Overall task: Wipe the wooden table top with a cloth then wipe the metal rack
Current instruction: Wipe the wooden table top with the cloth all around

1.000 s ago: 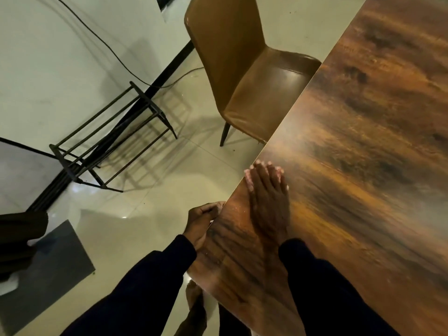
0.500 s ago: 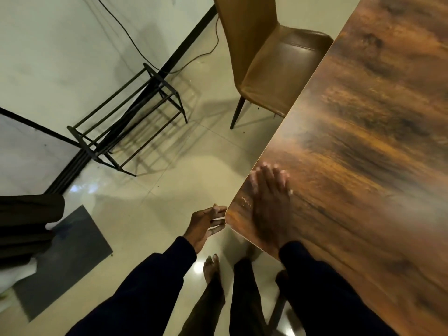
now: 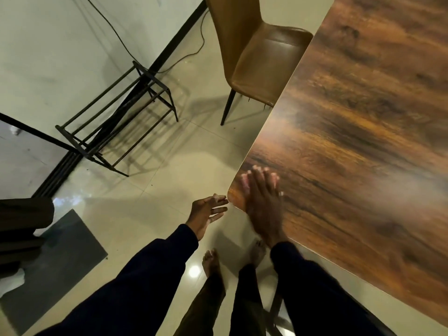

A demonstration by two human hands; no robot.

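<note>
text: none readable | labels: none | brands: none | numbers: none | signs: none

Motion blur on right hand [image 3: 263, 204] at the corner of the table top [image 3: 363, 141]: fingertips [image 3: 257, 169] smeared, and whether anything lies under the palm cannot be told. The table top runs off the top and right edges. Back of chair [image 3: 254, 57] cropped at top. At left edge, a dark bundle [image 3: 21, 226], possibly fabric, cut off.

Right hand [image 3: 263, 209] flat, palm down — left hand [image 3: 205, 214] fingers extended
</note>
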